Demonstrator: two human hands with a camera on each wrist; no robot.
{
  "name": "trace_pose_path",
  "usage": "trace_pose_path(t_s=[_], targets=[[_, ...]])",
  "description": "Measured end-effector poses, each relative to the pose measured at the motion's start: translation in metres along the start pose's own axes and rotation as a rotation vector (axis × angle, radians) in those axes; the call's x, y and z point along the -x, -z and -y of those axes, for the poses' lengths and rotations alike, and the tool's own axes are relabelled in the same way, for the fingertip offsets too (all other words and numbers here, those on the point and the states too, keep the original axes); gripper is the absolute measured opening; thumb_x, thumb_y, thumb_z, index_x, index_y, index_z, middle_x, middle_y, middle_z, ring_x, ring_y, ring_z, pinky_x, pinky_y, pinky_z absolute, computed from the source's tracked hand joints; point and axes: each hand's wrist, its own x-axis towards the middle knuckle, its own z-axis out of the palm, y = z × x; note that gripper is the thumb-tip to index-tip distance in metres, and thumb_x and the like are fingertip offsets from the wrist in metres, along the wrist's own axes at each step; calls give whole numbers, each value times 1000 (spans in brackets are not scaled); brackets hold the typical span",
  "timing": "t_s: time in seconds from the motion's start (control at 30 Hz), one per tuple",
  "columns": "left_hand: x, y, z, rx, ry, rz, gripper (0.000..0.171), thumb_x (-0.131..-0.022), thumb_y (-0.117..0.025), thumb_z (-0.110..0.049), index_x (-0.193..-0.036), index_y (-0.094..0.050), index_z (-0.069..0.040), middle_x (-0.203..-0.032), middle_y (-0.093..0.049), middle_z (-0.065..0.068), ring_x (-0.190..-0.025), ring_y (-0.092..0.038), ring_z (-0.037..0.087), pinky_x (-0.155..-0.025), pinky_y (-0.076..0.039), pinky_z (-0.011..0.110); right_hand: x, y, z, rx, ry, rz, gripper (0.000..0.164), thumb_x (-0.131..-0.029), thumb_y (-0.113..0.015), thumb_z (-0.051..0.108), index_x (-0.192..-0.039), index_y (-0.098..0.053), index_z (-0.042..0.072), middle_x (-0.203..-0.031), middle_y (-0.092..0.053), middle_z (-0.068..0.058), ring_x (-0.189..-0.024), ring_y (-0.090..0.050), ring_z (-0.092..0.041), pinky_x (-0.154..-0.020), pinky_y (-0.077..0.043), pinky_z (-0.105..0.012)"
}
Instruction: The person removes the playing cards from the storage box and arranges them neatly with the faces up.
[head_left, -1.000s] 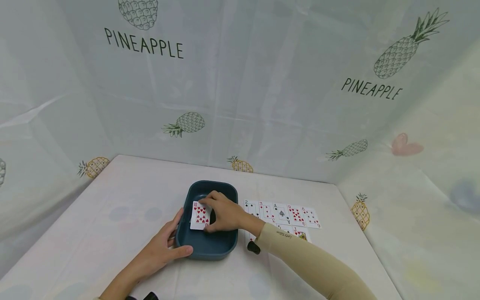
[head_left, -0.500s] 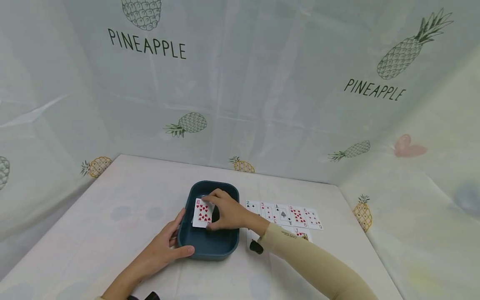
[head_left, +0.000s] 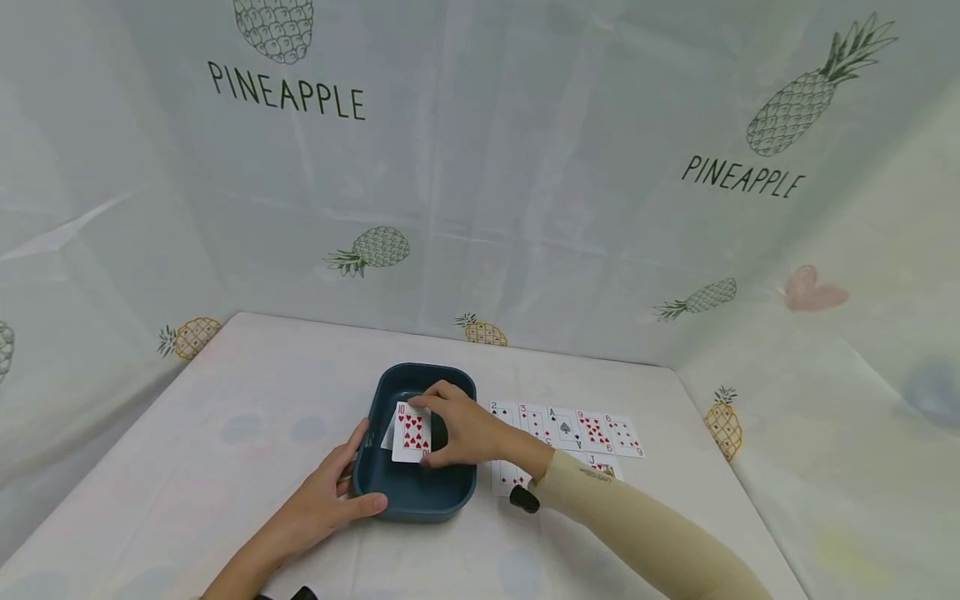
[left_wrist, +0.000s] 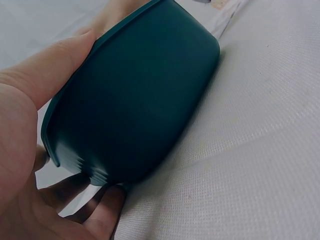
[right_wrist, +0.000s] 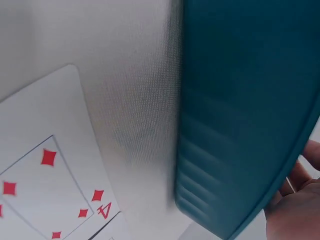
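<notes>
My left hand (head_left: 322, 500) grips the near-left side of a dark teal plastic tub (head_left: 420, 500); in the left wrist view its thumb lies along the rim and its fingers bend against the ribbed end of the outer wall (left_wrist: 135, 100). Inside the tub, my right hand (head_left: 465, 425) pinches a ten of hearts playing card (head_left: 411, 433) between thumb and fingers at its right-hand corners. The card faces up. Under its left edge shows a sliver of another white card (head_left: 387, 435). What lies beneath the right palm is hidden.
Face-up cards lie in two rows right of the tub, among them an ace of spades (head_left: 564, 427), a nine (head_left: 594, 431) and a jack (head_left: 602, 467). The right forearm covers part of the nearer row. A four of diamonds (right_wrist: 47, 175) lies close to the tub.
The right hand has shifted slightly right with the ten of hearts, baring more of the card under it. The left hand and tub have stayed in place.
</notes>
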Motion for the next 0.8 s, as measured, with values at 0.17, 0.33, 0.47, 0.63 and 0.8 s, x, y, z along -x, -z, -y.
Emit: trace_pose_path(t_s=[0.17,0.33,0.47,0.63,0.8], targets=[[1,-1,-2,-12,7,-10,108,-92,-84,-37,-172,-12,-33,-172,-19,22,-150,-43,39,-114,-50,40,13,6,1,-10,-5,6,85,-85,-92,36,-156,-53,13,-141,-50,-4,-128,-48,-17,-109,-51,-29],[1,-2,-4,-22,28,-19,109,-91,-84,-40,-172,-12,-32,-172,-19,22,-149,-44,39,-114,-50,43,26,12,0,-33,-38,12,84,-85,-91,35,-157,-52,16,-142,-49,-2,-131,-46,-17,-110,-52,-30],[1,-4,-5,-27,42,-25,110,-90,-85,-40,-172,-12,-32,-172,-18,22,-149,-44,40,-114,-50,44,39,15,-5,-46,-55,-1,83,-86,-91,35,-157,-52,19,-142,-49,1,-133,-45,-16,-109,-52,-32],[2,-5,-5,-37,43,-35,110,-90,-85,-40,-172,-12,-32,-173,-18,22,-149,-44,40,-114,-50,44,59,23,-9,-85,-74,-24,83,-86,-91,33,-157,-52,21,-144,-47,3,-134,-45,-16,-110,-53,-35],[2,-4,-4,-34,25,-34,109,-91,-85,-37,-172,-12,-34,-171,-21,23,-148,-46,40,-112,-52,42,80,26,-11,-140,-89,-59,83,-84,-93,29,-156,-54,20,-143,-48,5,-132,-50,-14,-112,-52,-41]])
